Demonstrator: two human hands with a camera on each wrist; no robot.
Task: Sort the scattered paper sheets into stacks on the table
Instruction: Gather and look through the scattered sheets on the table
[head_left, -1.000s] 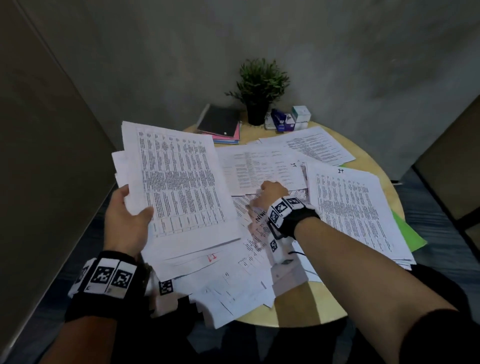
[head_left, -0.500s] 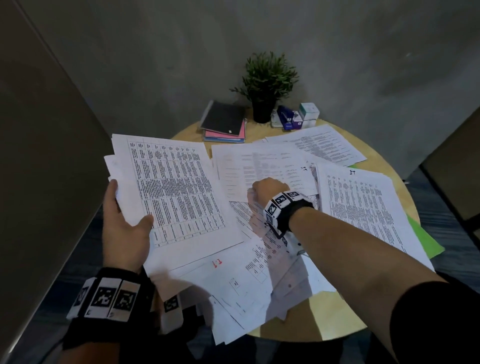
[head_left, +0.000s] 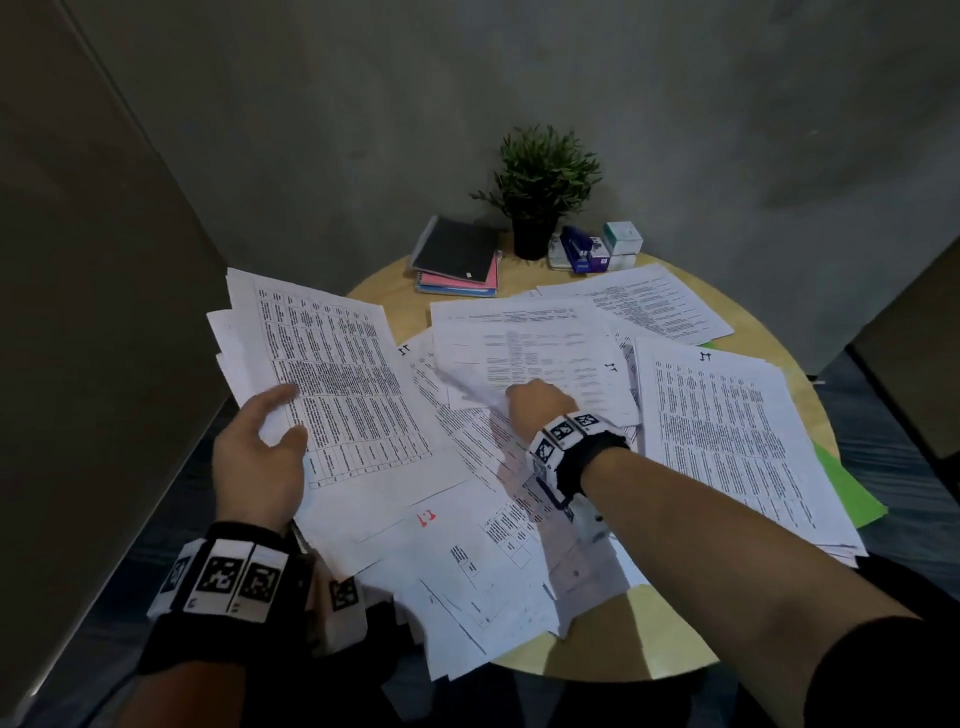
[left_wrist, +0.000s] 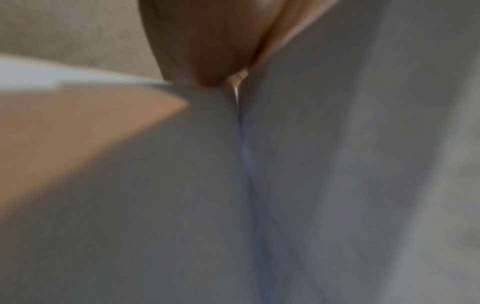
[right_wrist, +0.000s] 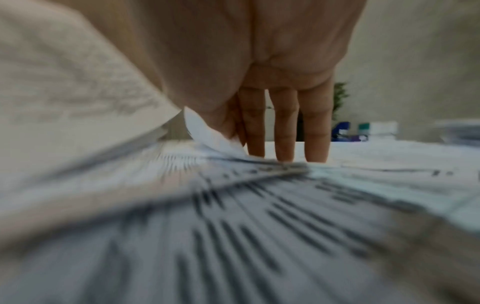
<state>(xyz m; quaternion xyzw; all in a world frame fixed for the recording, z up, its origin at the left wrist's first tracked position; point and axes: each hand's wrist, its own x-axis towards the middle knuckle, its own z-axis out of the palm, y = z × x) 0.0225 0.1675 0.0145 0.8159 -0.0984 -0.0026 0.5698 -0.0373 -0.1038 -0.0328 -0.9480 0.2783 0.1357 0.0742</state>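
Head view: we read a red "1:1" (head_left: 426, 517) on a sheet at lower centre; body text is too blurred to read. Our left hand (head_left: 260, 457) grips a bundle of sheets (head_left: 332, 384), long axis toward upper left. Our right hand (head_left: 537, 402) pinches a sheet corner (right_wrist: 207, 133) mid-table; loose sheets (head_left: 727, 431) cover the round table (head_left: 660, 649).

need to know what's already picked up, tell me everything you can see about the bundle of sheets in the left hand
The bundle of sheets is several white printed pages, loosely squared, edges fanned at its left side. The top page carries a dense black table of small text with a blank margin near the person. It is tilted, raised over the table's left edge, its near right corner overlapping the scattered sheets. The left hand holds its lower left edge, thumb on top, other fingers hidden beneath.
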